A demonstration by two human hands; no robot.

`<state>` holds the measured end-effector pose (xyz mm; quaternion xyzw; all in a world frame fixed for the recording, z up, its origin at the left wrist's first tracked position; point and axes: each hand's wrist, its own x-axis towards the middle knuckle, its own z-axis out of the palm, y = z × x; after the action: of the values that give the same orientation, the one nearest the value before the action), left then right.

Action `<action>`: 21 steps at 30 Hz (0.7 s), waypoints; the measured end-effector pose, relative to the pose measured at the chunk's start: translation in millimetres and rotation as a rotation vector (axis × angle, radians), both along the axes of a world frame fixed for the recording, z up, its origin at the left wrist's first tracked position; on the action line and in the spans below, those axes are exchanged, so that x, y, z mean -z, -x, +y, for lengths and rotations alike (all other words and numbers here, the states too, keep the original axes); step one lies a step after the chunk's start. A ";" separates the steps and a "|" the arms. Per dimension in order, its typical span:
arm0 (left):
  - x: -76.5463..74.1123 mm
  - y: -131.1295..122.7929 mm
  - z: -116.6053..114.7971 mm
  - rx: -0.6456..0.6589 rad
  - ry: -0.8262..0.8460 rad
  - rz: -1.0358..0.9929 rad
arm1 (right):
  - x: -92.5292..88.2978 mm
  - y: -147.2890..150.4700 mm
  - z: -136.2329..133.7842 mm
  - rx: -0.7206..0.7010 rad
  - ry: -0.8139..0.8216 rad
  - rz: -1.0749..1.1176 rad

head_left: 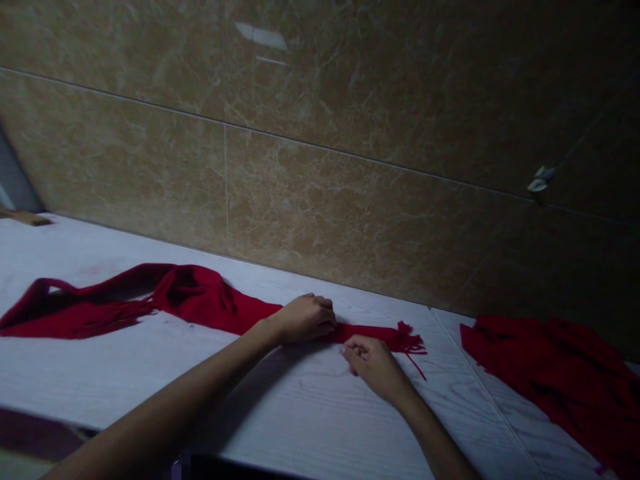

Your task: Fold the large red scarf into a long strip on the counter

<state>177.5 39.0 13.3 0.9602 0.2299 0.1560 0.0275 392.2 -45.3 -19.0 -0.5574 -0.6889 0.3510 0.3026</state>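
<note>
A long red scarf [190, 300] with fringed ends lies stretched across the white wood-grain table [125, 373], running from the far left to the middle. My left hand [305, 318] rests on the scarf near its right end, fingers curled and pinching the cloth. My right hand [373, 360] sits just below the scarf's right fringed end [407, 340], fingers pinched on its lower edge. Both forearms reach in from the bottom of the view.
A heap of red cloth [555, 373] lies on the table at the right. A brown marble-tiled wall [320, 167] rises right behind the table. A small wooden piece [25, 217] sits at the far left. The table's front edge runs along the lower left.
</note>
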 end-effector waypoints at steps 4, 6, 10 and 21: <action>2.4 -4.0 12.9 -0.003 0.047 0.015 | 5.1 -5.7 31.3 0.111 -0.116 0.021; 7.4 -2.5 14.9 -0.014 0.048 0.024 | 5.7 -10.1 46.7 0.182 -0.185 0.025; 14.4 5.6 15.8 0.004 0.042 0.070 | 7.2 -15.3 60.2 0.217 -0.226 0.054; 7.3 11.5 12.5 -0.209 0.175 -0.085 | 5.4 -7.2 42.6 -0.033 -0.173 0.073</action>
<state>166.1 51.5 5.9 0.9174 0.3403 0.1779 0.1044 399.4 -2.7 -24.4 -0.5048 -0.7142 0.3152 0.3685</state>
